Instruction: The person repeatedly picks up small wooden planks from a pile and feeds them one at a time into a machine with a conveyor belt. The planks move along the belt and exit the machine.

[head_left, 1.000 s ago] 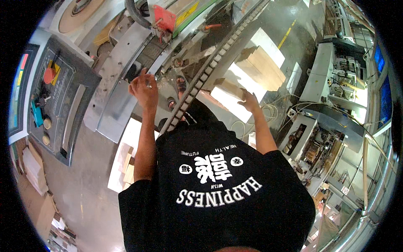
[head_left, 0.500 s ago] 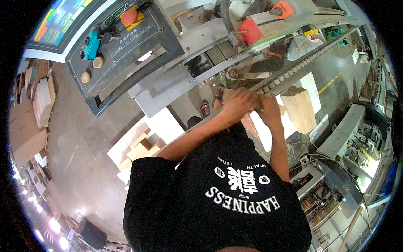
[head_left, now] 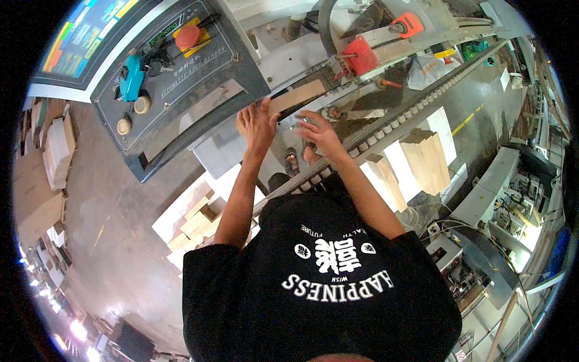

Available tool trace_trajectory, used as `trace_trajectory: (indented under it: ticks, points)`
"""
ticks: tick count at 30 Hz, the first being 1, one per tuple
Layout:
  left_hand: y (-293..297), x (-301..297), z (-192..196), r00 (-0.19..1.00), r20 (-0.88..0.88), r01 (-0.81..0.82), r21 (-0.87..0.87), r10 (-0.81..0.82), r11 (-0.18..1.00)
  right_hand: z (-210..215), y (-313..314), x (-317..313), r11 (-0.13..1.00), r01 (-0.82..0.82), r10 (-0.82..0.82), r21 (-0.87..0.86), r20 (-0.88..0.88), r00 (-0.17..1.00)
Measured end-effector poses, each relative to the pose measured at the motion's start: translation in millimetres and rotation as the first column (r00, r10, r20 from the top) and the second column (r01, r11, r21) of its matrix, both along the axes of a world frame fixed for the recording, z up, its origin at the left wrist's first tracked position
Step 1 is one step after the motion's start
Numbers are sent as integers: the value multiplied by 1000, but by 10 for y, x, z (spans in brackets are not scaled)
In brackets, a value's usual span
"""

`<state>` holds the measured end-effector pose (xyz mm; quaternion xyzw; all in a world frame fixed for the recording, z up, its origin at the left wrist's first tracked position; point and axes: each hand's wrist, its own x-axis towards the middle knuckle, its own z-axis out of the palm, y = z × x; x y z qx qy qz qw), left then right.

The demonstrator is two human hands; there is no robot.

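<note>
A narrow light-brown wooden strip (head_left: pixel 298 96) lies on the grey machine bed (head_left: pixel 226 142), partly under the control panel (head_left: pixel 193 84). My left hand (head_left: pixel 258 128) is at the strip's near edge, just below the panel's corner. Its fingers are stretched and apart, with nothing gripped in them. To its right, my right hand (head_left: pixel 319 134) hovers on the near side of the bed, fingers loosely bent and spread. It holds nothing that I can see. A rail of pale rollers (head_left: pixel 392 125) passes beneath my right forearm.
The panel carries a red push button (head_left: pixel 187 37) and a teal object (head_left: pixel 130 78). A red block (head_left: pixel 362 56) and an orange-red part (head_left: pixel 410 24) sit along the machine. Stacked wooden strips (head_left: pixel 427 161) stand right of me; more wood pieces (head_left: pixel 199 223) lie lower left.
Both hands have moved left from above the roller rail, where they were together, and are now apart beside the bed. The wooden strip now shows on the bed.
</note>
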<state>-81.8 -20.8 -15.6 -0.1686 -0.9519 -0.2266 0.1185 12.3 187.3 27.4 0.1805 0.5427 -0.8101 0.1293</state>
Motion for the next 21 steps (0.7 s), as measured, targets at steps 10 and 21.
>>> trace_trajectory:
  ticks: [10,21]
  points:
    - [-464,78,-219,985,-151,-70,71,80,995,217,-493,-768,984,100,-106,-150,-32,994]
    - [-357,27,-78,994,106,-40,-6,40,999,-215,-278,-735,934,201,-226,-295,-54,973]
